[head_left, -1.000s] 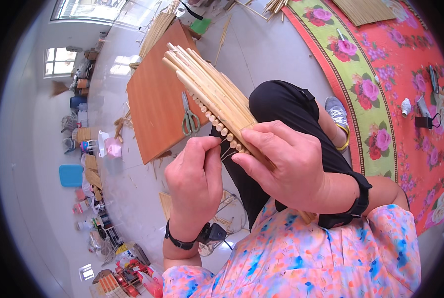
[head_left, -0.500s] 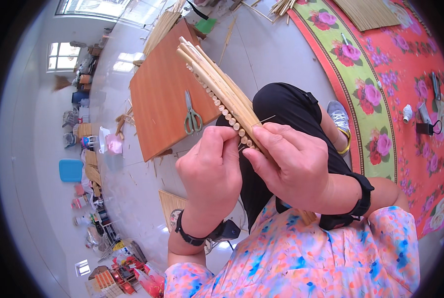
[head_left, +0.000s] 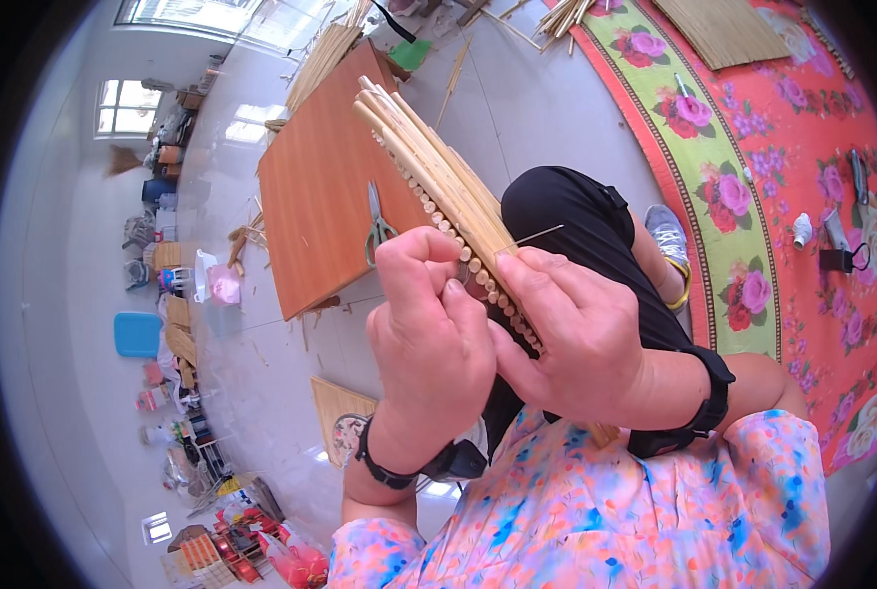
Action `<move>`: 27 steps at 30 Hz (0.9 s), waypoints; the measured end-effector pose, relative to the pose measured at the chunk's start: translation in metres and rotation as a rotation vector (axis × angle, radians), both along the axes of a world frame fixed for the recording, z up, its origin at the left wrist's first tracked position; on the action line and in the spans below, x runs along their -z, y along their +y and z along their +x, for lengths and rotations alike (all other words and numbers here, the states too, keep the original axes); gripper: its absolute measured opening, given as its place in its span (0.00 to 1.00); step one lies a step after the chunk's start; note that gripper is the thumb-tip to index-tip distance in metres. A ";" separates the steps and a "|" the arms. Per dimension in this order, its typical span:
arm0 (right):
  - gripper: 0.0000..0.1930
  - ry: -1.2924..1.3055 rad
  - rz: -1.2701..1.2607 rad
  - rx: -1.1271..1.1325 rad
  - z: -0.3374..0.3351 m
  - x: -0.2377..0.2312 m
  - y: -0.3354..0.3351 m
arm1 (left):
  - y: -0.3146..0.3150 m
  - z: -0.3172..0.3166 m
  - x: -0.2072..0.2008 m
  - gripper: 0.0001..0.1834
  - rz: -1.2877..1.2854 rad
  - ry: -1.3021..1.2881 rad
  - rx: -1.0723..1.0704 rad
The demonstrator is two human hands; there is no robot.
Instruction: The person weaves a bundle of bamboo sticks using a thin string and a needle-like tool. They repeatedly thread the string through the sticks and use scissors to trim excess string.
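One needle point(head_left: 538, 235) farther past one bundle point(head_left: 451, 196)

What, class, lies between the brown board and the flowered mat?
The head view shows pale floor tiles, loose stalks, part of the held stalk bundle, a black-trousered knee and a grey shoe.

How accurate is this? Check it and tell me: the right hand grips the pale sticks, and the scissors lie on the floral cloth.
Wrong place: the head view shows the scissors lying on the brown board. The right hand does grip the pale sticks.
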State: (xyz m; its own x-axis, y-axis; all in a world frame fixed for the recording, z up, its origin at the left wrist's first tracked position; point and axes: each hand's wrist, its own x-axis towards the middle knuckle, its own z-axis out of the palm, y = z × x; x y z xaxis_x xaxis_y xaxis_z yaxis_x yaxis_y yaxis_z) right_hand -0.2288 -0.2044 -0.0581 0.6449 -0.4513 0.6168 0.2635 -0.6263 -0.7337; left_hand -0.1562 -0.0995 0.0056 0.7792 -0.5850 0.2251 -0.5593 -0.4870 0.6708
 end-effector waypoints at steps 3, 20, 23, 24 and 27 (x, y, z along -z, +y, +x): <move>0.19 0.038 -0.005 -0.051 0.001 0.000 0.000 | 0.009 0.011 -0.012 0.17 0.125 -0.014 -0.002; 0.13 -0.397 -0.254 -0.310 -0.025 -0.039 0.017 | 0.072 0.110 -0.059 0.05 0.586 -1.213 0.327; 0.08 -0.372 -0.274 -0.505 -0.047 -0.050 0.019 | 0.107 0.109 -0.071 0.16 0.588 -1.230 0.136; 0.08 -0.244 -0.211 -0.506 -0.047 -0.052 0.019 | 0.113 0.103 -0.073 0.15 0.566 -1.229 0.109; 0.11 0.067 0.003 -0.421 -0.034 -0.042 0.020 | 0.116 0.086 -0.063 0.12 0.458 -1.204 0.041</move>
